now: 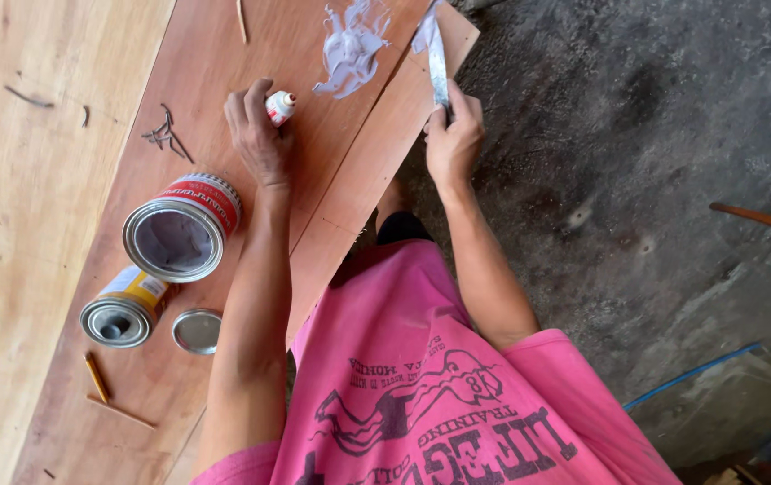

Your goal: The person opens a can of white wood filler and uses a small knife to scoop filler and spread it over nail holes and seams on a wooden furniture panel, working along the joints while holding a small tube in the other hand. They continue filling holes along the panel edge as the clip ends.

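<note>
Left hand (258, 135) clenched around small red-white tube (280, 106), nozzle end poking out past thumb, resting on reddish plywood sheet (224, 54). Right hand (453, 139) grasping putty knife (437, 63) by handle, blade pointing away, tip at sheet edge. Grey-white filler blob (349, 45) on sheet between both hands, just beyond tube. Open red-labelled can (181, 227) near left wrist; yellow can (127, 308) and loose lid (197, 330) beside forearm.
</note>
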Available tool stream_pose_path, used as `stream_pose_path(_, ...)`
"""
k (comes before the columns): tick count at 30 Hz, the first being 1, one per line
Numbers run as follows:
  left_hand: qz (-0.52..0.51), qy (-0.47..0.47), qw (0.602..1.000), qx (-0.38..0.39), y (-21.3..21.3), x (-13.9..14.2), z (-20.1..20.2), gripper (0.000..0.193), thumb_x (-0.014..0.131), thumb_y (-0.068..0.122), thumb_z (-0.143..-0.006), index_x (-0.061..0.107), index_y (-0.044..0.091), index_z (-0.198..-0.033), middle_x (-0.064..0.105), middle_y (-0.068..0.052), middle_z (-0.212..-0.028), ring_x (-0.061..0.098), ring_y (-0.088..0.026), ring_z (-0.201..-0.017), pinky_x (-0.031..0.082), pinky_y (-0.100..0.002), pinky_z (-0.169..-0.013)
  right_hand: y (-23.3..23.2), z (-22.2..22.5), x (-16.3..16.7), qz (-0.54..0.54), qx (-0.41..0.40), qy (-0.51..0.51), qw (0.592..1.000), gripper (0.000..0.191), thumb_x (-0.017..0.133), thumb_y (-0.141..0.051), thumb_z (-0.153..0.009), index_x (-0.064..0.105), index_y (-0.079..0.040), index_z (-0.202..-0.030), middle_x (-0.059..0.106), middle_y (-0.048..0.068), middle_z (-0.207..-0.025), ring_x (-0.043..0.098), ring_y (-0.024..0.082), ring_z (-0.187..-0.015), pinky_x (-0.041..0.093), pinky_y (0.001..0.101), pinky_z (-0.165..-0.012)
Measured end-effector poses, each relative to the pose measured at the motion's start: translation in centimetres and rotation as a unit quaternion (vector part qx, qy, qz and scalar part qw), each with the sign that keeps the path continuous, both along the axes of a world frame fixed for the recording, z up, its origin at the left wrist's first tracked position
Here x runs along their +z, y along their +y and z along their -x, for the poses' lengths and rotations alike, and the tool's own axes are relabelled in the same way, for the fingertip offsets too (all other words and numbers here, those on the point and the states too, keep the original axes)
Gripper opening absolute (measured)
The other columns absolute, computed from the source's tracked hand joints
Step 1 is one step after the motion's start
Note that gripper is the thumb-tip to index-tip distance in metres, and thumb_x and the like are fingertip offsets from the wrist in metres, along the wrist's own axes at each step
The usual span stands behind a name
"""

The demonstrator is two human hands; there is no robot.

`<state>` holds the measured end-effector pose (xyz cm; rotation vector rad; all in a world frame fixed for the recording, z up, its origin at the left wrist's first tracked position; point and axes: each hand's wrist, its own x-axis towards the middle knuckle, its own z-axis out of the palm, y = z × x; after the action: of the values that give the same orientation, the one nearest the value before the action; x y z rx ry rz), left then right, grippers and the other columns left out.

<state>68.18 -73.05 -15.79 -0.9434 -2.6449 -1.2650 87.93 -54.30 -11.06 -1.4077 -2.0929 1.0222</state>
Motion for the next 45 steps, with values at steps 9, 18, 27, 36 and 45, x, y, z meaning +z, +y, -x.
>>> stream_pose_path(9, 0.038, 0.012, 0.999, 0.009, 0.8, 0.9, -0.5, 0.04, 0.074, 0.002, -0.088, 0.061, 0.013, -0.124, 0.059, -0.01, -0.108, 0.058, -0.034, -0.105, 0.048, -0.047, -0.089, -3.8, 0.3, -2.6, -0.056, 0.048, -0.127, 0.989, 0.047, 0.064, -0.001, -0.097, 0.059, -0.003, -0.143, 0.059, 0.017, -0.114, 0.066, 0.022, -0.088, 0.061, 0.0262, -0.065)
stream_pose_path(18, 0.051, 0.018, 0.999, 0.0, 1.0, 1.4, -0.4, 0.039, 0.076, 0.006, -0.088, 0.06, 0.013, -0.123, 0.06, -0.009, -0.109, 0.058, -0.034, -0.106, 0.048, -0.046, -0.09, 0.5, -3.8, -5.2, -0.212, 0.057, -0.04, 0.975, 0.039, 0.059, 0.008, -0.1, 0.065, -0.005, -0.136, 0.061, 0.013, -0.114, 0.067, 0.017, -0.086, 0.058, 0.0202, -0.061)
stream_pose_path(27, 0.068, 0.016, 0.998, 0.006, 1.4, 1.2, -0.9, 0.039, 0.076, 0.006, -0.088, 0.06, 0.013, -0.124, 0.06, -0.009, -0.109, 0.058, -0.034, -0.108, 0.049, -0.046, -0.091, 3.5, -3.2, -4.9, -0.138, 0.123, -0.08, 0.979, 0.038, 0.062, 0.002, -0.1, 0.065, -0.003, -0.137, 0.065, 0.015, -0.116, 0.068, 0.016, -0.08, 0.059, 0.026, -0.06)
stream_pose_path(36, 0.069, 0.015, 0.997, 0.001, 1.4, 0.7, -0.9, 0.043, 0.074, 0.003, -0.087, 0.059, 0.013, -0.126, 0.06, -0.008, -0.111, 0.057, -0.033, -0.107, 0.049, -0.046, -0.091, -3.1, -3.5, -4.4, -0.198, 0.147, -0.075, 0.966, 0.036, 0.071, -0.002, -0.098, 0.066, -0.006, -0.134, 0.055, 0.012, -0.116, 0.063, 0.018, -0.089, 0.059, 0.0213, -0.066)
stream_pose_path(45, 0.043, -0.005, 0.999, 0.004, 1.4, 0.6, -1.0, 0.039, 0.072, 0.001, -0.088, 0.06, 0.011, -0.124, 0.06, -0.009, -0.108, 0.058, -0.033, -0.105, 0.049, -0.046, -0.091, -2.9, -3.4, -4.5, -0.17, 0.094, -0.066, 0.979, 0.036, 0.069, 0.003, -0.098, 0.068, -0.002, -0.134, 0.053, 0.014, -0.118, 0.063, 0.012, -0.082, 0.06, 0.0192, -0.066)
